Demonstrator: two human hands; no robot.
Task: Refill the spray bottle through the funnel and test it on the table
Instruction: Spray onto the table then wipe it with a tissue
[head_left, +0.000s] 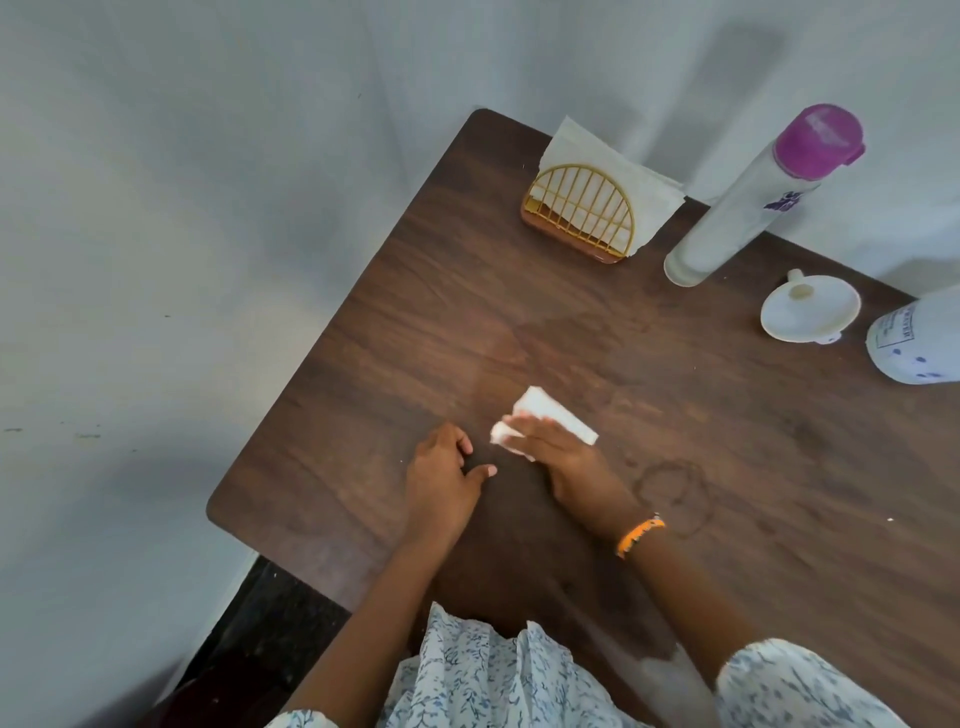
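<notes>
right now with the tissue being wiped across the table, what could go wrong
1. The right hand wiping the folded tissue may leave the damp patch on the table unfinished.
2. A wide sweep could perhaps reach the funnel or tall purple-capped can.
3. The left hand rests flat and could smear moisture.

A gold wire napkin holder (581, 214) stands near the far edge, half-round front, on a reddish-brown base. White paper napkins (597, 156) sit upright in it, corners sticking out above and to the right of the wire. Orange beaded bracelet (639, 536) on one wrist. White garment with a small blue leaf print (485, 675) fills the near edge of the view. Pale grey-white wall (182, 234) behind and to the left, a few dark scuffs low down. Dark speckled floor (260, 623) below the near-left corner, possibly stone; too blurred to say.
</notes>
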